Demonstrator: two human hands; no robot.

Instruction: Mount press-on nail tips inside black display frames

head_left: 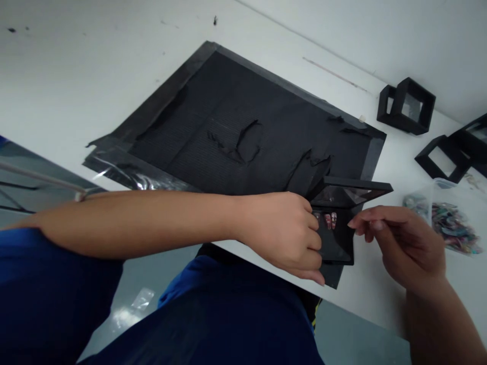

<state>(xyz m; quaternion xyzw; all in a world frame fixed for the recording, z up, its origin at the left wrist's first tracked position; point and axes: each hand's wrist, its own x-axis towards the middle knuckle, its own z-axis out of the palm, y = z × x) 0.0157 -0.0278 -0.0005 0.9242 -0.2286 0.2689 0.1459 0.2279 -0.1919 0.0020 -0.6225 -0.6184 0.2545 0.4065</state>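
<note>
The left hand [283,235] is closed around the near left side of a small black display case [337,223], fingers curled over its edge and gripping it. The case sits at the near edge of the white table [76,91], just off the right corner of a large black mat [243,126]. It is open: the flat base lies on the table with its long axis running roughly away from the person, and the lid [350,188] stands up from the far end, tilted, its glossy inner face turned toward the camera. Inside the base lie a few small decorated nail tips [327,220] in a short row, their long axes pointing along the case.

The right hand [399,243] is at the case's right edge, fingers gathered in a pinch and fingertips touching or just beside the rim (whether anything is held between them cannot be told).

The mat is dull, ribbed like corrugated sheet, rectangular, edged with shiny black tape and torn in places. Further right stand hollow black square frames [409,106], rigid and matte, well apart from the hands. Near the right hand is a clear plastic bag [445,220] of small multicoloured pieces.
</note>
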